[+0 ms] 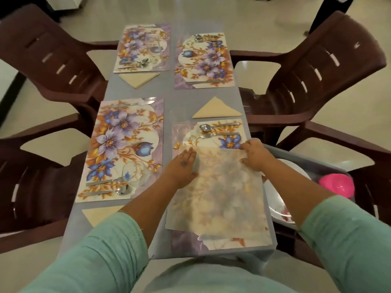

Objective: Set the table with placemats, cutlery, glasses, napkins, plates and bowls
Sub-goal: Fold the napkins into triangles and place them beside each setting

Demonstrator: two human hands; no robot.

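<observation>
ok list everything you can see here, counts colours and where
placemats: four, floral purple and orange, two per side of the table
translucent sheet: one, pale and see-through, on the near right placemat under both hands
napkins: four, beige triangles, one beside each placemat
spoons and forks: steel, on the placemats
knives: two seen, steel, far right and near left mats
glasses: clear, hard to count, at least one on the near left mat
table: one, grey cloth
chairs: four, dark brown plastic, two per side
tray: grey, right, holding white plates and a pink bowl
left hand: flat on the sheet
right hand: gripping the sheet's far right corner
</observation>
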